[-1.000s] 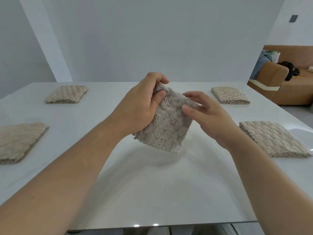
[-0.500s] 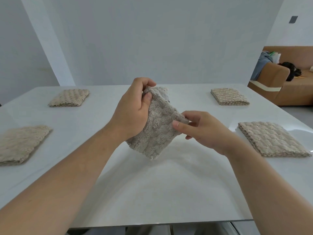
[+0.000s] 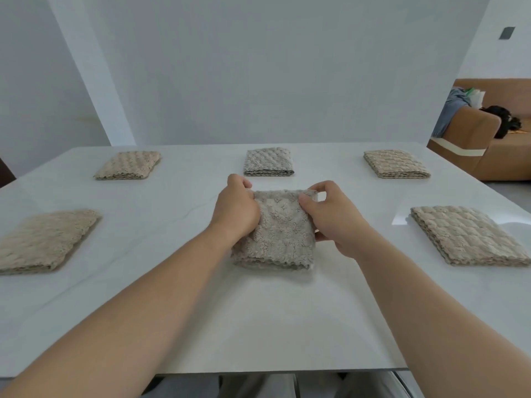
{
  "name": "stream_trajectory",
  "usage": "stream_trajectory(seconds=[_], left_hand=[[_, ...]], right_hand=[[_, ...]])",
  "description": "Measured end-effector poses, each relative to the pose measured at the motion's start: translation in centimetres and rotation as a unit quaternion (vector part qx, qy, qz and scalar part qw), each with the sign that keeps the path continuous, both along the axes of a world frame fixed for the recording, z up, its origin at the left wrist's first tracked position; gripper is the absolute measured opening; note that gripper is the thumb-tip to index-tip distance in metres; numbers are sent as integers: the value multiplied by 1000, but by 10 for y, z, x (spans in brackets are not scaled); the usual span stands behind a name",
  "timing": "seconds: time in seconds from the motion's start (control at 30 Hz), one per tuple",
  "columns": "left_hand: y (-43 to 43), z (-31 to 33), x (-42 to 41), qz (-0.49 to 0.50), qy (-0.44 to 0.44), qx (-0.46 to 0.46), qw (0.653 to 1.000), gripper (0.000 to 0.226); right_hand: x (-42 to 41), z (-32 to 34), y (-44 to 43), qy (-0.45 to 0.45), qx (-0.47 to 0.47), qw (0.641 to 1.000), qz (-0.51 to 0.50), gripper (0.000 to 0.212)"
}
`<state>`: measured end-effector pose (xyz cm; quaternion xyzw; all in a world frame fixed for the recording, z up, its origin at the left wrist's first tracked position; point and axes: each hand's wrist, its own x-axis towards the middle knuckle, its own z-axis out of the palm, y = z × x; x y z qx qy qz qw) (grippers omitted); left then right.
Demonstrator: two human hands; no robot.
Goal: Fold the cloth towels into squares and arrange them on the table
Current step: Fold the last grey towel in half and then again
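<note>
Here, my left hand (image 3: pixel 237 209) and right hand (image 3: pixel 333 216) pinch the towel's (image 3: pixel 280 237) far corners, fingers (image 3: pixel 321 187) curled round the fold, holding it flat at table (image 3: pixel 258 326) centre, seemingly to line it up with the square (image 3: pixel 269 162) at 12 o'clock.

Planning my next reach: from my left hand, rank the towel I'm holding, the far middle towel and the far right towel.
1. held towel, centre, in the left hand
2. far middle towel, straight ahead
3. far right towel, back right
</note>
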<state>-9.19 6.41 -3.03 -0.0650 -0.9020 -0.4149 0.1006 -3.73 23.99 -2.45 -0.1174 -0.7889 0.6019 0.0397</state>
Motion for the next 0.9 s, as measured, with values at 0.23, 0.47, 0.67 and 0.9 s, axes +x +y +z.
stream_trajectory(seconds=[0.23,0.47,0.67,0.9], left_hand=[[6,-19,-13,19,-54,-24,998,20],[11,-29,0,-2,115,-185,976,43],[16,-45,-11,-165,58,-294,940,52],[3,-54,-20,-208,-2,-309,928,58]], right_hand=[[-22,-13,-5,4,185,982,-32,41],[-22,-30,-9,69,308,947,-54,48],[-22,-51,-11,27,454,884,110,50],[-16,-54,1,-31,487,861,144,57]])
